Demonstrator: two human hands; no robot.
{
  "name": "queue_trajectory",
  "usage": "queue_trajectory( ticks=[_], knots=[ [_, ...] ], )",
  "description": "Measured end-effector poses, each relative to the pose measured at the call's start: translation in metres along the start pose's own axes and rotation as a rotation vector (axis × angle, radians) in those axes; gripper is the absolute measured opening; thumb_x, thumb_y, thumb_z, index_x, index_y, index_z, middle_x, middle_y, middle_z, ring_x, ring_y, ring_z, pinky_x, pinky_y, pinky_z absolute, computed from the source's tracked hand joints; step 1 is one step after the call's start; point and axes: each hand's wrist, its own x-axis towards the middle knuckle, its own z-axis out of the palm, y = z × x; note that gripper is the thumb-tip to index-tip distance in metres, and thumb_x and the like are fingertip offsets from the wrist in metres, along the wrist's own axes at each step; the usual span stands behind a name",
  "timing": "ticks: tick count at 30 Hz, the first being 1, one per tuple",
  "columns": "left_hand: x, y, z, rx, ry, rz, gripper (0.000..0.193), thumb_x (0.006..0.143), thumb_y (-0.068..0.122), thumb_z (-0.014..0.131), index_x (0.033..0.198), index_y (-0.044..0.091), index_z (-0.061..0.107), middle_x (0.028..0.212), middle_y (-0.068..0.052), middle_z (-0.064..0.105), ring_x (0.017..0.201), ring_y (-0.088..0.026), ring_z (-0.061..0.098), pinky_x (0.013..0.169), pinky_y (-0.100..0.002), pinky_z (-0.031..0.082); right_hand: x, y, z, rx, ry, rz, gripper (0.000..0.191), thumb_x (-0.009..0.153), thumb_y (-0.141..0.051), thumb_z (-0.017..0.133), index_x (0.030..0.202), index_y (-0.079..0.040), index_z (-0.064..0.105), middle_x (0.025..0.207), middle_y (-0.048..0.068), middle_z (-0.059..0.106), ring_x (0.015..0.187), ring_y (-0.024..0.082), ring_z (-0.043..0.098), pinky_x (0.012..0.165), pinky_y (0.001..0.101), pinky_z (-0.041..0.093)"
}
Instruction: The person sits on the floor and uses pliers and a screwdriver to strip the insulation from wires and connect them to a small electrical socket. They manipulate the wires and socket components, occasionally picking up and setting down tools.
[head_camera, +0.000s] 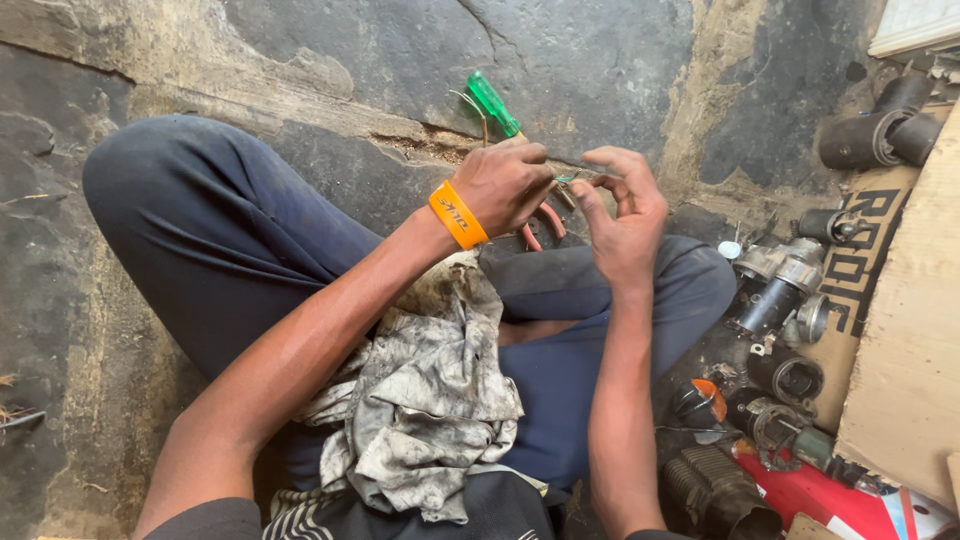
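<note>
Just above the rag on our lap, our left hand clamps red-handled pliers while our right hand pinches a thin wire at their tip, so we judge trimming underway, needing steady grip.

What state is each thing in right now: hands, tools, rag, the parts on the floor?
left hand: closed grip on red-handled pliers
red-handled pliers: held, handles pointing down
right hand: fingers pinching something small at the pliers' tip, too small to identify
green screwdriver: lying on the stone floor, untouched
dirty rag: crumpled on the lap
motor parts: loose on the floor at the person's right
</note>
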Motion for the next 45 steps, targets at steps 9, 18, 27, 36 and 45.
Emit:
queue_trajectory(
  ticks=[9, 18, 27, 36, 45],
  knots=[
    [0.0, -0.004, 0.003, 0.018, -0.057, -0.035, 0.017, 0.094, 0.017, 0.068, 0.084, 0.003, 0.069, 0.084, -0.011, 0.059, 0.083, -0.03, 0.062, 0.073, -0.044, 0.053, 0.001, 0.028, -0.003, 0.027, 0.171, -0.144, 0.014, 0.108, -0.01, 0.067, 0.099, -0.001, 0.063, 0.097, 0.008, 0.067, 0.087, 0.014, 0.063, 0.077, 0.0273, 0.055],
    [-0.001, -0.002, 0.002, 0.013, -0.067, -0.032, 0.015, 0.094, 0.017, 0.068, 0.086, 0.004, 0.07, 0.085, -0.011, 0.06, 0.084, -0.03, 0.062, 0.074, -0.045, 0.053, -0.001, 0.021, -0.011, 0.116, 0.097, -0.046, 0.012, 0.11, -0.011, 0.059, 0.104, -0.001, 0.059, 0.099, 0.005, 0.063, 0.087, 0.01, 0.062, 0.082, 0.0256, 0.057],
    [0.0, 0.0, 0.001, 0.001, -0.067, -0.044, 0.015, 0.093, 0.017, 0.068, 0.085, 0.004, 0.07, 0.085, -0.01, 0.06, 0.085, -0.03, 0.063, 0.073, -0.045, 0.053, 0.0, 0.017, 0.0, 0.093, 0.068, -0.079, 0.007, 0.108, -0.003, 0.066, 0.108, 0.003, 0.062, 0.108, 0.006, 0.062, 0.092, 0.01, 0.059, 0.083, 0.0237, 0.053],
    [0.0, -0.001, 0.003, 0.011, -0.097, -0.071, 0.018, 0.095, 0.017, 0.067, 0.084, 0.003, 0.07, 0.085, -0.011, 0.06, 0.084, -0.03, 0.063, 0.074, -0.044, 0.053, 0.008, 0.012, -0.01, 0.129, 0.176, -0.055, 0.01, 0.105, -0.015, 0.066, 0.104, -0.006, 0.059, 0.095, 0.003, 0.062, 0.094, 0.014, 0.068, 0.082, 0.0276, 0.06],
    [0.004, 0.003, -0.002, -0.224, -0.088, -0.174, 0.016, 0.096, 0.016, 0.068, 0.095, 0.001, 0.074, 0.09, -0.014, 0.067, 0.083, -0.033, 0.067, 0.075, -0.045, 0.055, 0.005, 0.001, -0.003, 0.001, -0.147, 0.191, 0.024, 0.106, -0.011, 0.068, 0.127, -0.002, 0.06, 0.101, 0.003, 0.067, 0.093, 0.008, 0.065, 0.08, 0.0218, 0.056]
  ],
)
